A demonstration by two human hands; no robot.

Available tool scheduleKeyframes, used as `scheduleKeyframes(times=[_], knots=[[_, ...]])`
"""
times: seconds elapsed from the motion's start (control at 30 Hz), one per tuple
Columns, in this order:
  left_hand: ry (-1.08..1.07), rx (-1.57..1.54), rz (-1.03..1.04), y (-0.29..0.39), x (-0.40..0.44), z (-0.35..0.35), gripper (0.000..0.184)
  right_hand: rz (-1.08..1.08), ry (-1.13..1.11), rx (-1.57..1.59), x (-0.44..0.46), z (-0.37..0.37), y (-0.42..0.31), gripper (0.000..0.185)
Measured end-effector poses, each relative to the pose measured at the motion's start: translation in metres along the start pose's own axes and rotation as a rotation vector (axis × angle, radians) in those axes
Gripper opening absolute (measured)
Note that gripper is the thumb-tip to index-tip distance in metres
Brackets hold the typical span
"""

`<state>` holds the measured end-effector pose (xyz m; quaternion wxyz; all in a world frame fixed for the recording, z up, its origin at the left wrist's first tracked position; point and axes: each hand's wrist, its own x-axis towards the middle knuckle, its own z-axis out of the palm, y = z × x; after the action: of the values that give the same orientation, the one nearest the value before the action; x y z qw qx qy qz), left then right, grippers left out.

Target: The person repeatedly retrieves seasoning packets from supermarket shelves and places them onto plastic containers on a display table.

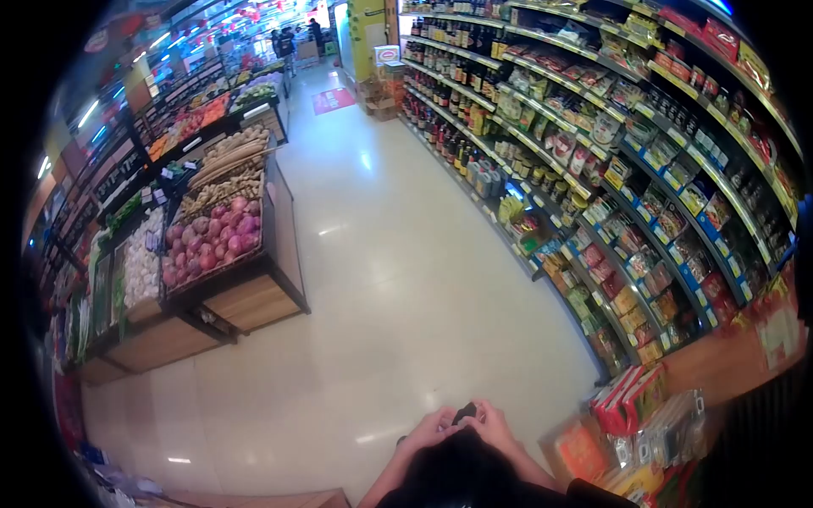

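Near the bottom centre, my left hand (pixel 434 425) and my right hand (pixel 494 423) are close together, fingers curled in. Between them is a small black object (pixel 463 413), pinched by the fingers of both hands; what it is cannot be made out. Dark cloth or a dark bag (pixel 457 474) lies just below the hands and hides part of the wrists. The pale shop floor (pixel 381 339) shows beyond my fingers.
On the left stands a produce stand with red onions (pixel 212 241), garlic (pixel 142 262) and ginger (pixel 222 193). Tall shelves of bottles and packets (pixel 584 127) line the right. Packaged goods (pixel 631 402) sit close at the lower right. People (pixel 288 42) stand far down the aisle.
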<state>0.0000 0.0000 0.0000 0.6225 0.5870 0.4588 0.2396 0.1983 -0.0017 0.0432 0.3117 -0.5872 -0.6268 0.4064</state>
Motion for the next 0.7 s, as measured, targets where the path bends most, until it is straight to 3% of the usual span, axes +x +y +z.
scheduleKeyframes(times=[0.07, 0.1, 0.27, 0.4, 0.53, 0.7], knots=[[-0.003, 0.003, -0.052, 0.015, -0.009, 0.006, 0.043, 0.052, -0.001, -0.024, -0.013, -0.004, -0.009, 0.035], [-0.007, 0.08, -0.036, 0.022, 0.019, -0.021, 0.041, 0.042, 0.014, 0.002, 0.025, 0.002, -0.003, 0.034], [-0.114, 0.044, -0.011, 0.02, 0.051, -0.004, 0.03, 0.124, 0.043, 0.0, 0.024, -0.023, 0.013, 0.034], [-0.134, 0.026, 0.02, 0.013, 0.091, -0.001, 0.023, 0.161, 0.216, 0.041, 0.031, -0.034, 0.043, 0.029], [-0.109, 0.059, 0.033, 0.03, 0.131, 0.005, 0.021, 0.303, 0.249, 0.154, 0.05, -0.062, 0.064, 0.024], [-0.151, 0.17, 0.002, 0.044, 0.188, 0.015, 0.023, 0.312, 0.241, 0.212, 0.088, -0.107, 0.064, 0.018]])
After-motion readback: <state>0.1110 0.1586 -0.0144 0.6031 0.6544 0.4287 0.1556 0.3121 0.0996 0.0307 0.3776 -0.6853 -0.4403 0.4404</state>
